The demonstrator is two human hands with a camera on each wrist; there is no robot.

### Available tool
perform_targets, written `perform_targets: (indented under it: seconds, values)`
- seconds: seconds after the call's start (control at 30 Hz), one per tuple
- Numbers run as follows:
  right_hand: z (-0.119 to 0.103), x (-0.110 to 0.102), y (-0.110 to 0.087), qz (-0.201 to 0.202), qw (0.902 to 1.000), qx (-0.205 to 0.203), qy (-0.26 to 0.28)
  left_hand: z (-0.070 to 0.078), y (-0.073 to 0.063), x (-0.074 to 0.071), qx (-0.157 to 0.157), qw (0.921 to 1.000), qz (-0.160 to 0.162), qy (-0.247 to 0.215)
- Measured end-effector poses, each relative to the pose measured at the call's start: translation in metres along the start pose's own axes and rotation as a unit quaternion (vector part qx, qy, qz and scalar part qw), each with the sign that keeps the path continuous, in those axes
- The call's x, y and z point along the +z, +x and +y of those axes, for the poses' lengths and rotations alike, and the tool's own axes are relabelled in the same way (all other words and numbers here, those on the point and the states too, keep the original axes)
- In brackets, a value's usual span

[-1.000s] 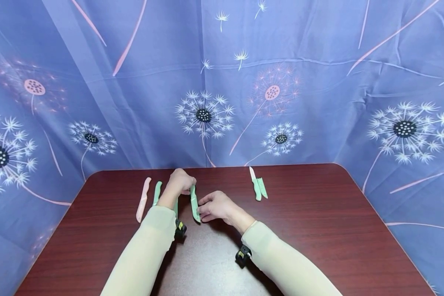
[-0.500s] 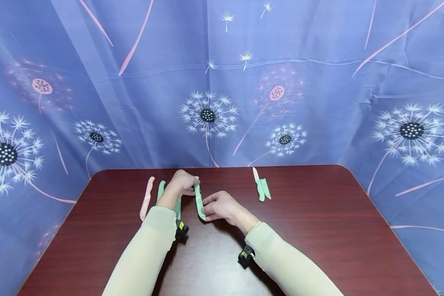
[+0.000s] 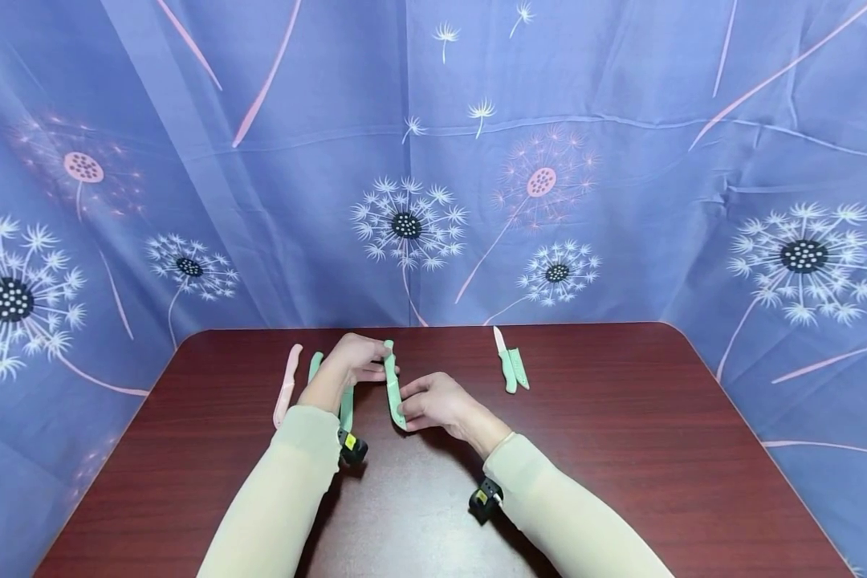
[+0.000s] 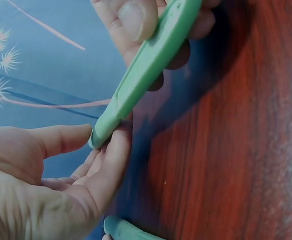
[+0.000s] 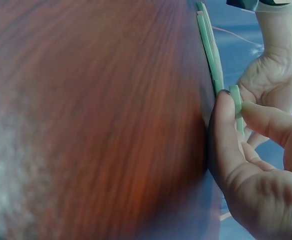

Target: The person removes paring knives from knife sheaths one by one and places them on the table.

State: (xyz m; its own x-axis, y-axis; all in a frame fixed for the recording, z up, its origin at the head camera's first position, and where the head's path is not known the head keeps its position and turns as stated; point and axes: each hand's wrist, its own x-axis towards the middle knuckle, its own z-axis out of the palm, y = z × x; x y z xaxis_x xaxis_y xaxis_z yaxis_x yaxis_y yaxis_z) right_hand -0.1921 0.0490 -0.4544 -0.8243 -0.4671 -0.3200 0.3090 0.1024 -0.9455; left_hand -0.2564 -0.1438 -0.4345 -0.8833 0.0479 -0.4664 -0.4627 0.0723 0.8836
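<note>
A green knife in its green sheath is held between both hands, close over the table. My left hand pinches the handle end between thumb and fingers, as the left wrist view shows up close. At the sheath's tip end, my right hand grips with thumb and fingers. The sheath covers the blade. In the right wrist view, the held knife is seen nearly end-on between the right thumb and fingers.
Left of the hands lie a pink knife and two green pieces, one a handle, the other green strip partly behind the left arm. Right of centre, a green-handled knife with bare white blade lies beside a green sheath.
The right fingers have gone from beside the sheath's tip to gripping it. The knife has turned slightly and shifted a little right and away. The head view has moved slightly.
</note>
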Motion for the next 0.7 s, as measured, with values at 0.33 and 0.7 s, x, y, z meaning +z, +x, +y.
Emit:
perform_targets:
  seconds: [0.33,0.7]
  values:
    - [-0.002,-0.007,-0.006,0.004,0.9999,0.011,-0.001,-0.002,-0.006,0.004,0.011,0.9994,-0.011,-0.032]
    - [-0.004,-0.018,-0.015,0.012,0.9999,0.003,-0.011,0.0,-0.015,0.011,0.038,0.9967,-0.021,-0.069]
